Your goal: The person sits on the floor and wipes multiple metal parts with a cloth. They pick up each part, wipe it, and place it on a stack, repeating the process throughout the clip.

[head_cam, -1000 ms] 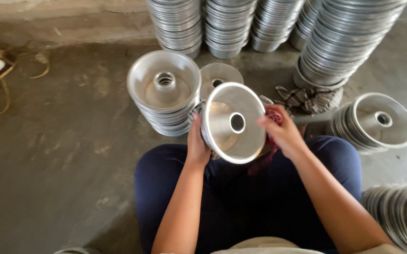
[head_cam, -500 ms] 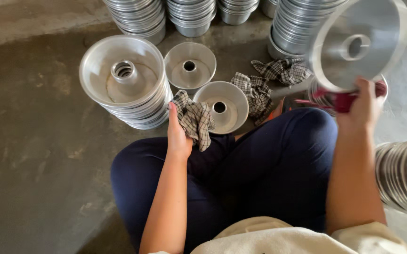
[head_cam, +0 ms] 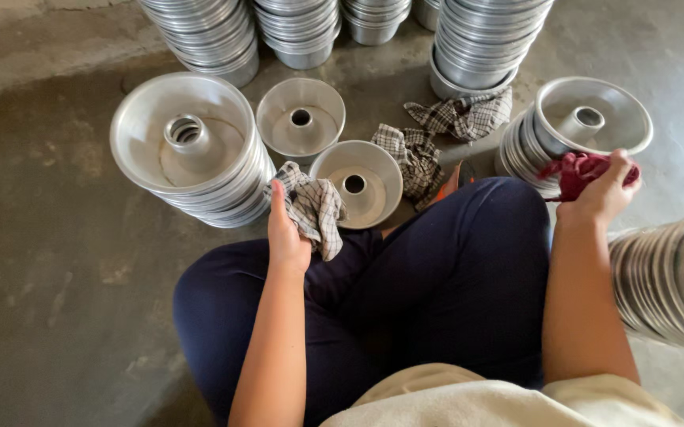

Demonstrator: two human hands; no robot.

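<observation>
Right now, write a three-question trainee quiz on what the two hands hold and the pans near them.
1. True or false: the left hand holds a checked cloth.
2. What colour is the cloth in the right hand? A green, B red, C white.
3. Fill in: the single pan beside the left hand lies with its open side facing ____.

Key: 1 true; 2 B; 3 up.

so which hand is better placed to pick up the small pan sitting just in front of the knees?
Left, probably. The left hand holds a checked cloth right beside that small pan. The right hand is off at the right-side stack, gripping a red cloth.
</observation>
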